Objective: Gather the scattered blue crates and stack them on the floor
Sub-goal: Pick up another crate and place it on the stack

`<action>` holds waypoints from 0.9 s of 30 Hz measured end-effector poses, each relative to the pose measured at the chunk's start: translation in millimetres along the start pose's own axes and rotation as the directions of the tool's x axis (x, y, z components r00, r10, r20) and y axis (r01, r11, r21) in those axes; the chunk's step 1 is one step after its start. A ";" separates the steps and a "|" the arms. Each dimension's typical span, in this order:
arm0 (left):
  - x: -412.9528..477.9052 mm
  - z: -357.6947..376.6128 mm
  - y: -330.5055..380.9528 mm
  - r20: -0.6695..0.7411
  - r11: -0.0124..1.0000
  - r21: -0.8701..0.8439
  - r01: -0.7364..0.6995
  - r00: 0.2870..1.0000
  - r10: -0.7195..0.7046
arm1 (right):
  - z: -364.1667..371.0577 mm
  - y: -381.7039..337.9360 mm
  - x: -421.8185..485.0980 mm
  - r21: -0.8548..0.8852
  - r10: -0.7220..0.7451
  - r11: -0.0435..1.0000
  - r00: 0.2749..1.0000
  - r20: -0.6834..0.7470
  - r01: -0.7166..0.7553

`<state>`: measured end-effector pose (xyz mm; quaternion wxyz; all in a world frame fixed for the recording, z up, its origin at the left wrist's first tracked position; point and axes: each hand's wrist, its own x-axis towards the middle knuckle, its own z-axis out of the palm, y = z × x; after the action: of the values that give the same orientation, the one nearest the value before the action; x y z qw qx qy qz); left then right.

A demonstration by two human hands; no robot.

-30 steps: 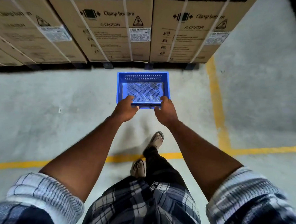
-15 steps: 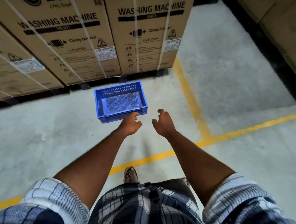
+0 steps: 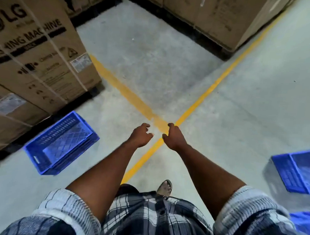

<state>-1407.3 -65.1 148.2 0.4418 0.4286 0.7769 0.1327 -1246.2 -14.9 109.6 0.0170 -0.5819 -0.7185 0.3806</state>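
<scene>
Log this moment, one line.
left hand empty; right hand empty; blue plastic crate on floor left; second blue plastic crate right

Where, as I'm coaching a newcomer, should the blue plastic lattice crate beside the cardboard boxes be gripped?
Blue plastic lattice crate: grip the top rim at its short ends, left hand and right hand, from above, aisle-side. It sits upright, open-topped; cardboard boxes crowd its far side.

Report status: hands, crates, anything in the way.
Left hand, right hand empty, loosely curled. Left crate on floor by cartons; right crate at frame edge, apart. Nothing seen in the way.
</scene>
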 end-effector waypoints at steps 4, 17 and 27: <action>25.7 57.2 78.0 0.099 0.990 0.090 -0.105 0.990 0.096 | -63.4 88.3 -6.3 0.065 0.144 0.988 0.985 -0.099 -0.138; 108.7 248.9 314.4 0.471 0.836 0.297 -0.462 0.832 0.292 | -221.2 317.5 -39.7 0.468 0.639 0.736 0.731 -0.240 -0.489; 150.0 393.2 498.8 0.680 0.690 0.263 -0.674 0.637 0.363 | -331.8 461.1 -76.1 0.775 0.892 0.412 0.384 -0.236 -0.479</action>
<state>-855.3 282.5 128.1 0.4699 0.7575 0.4456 -0.0820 -687.0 110.7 115.6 0.2638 -0.8894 -0.1719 0.3313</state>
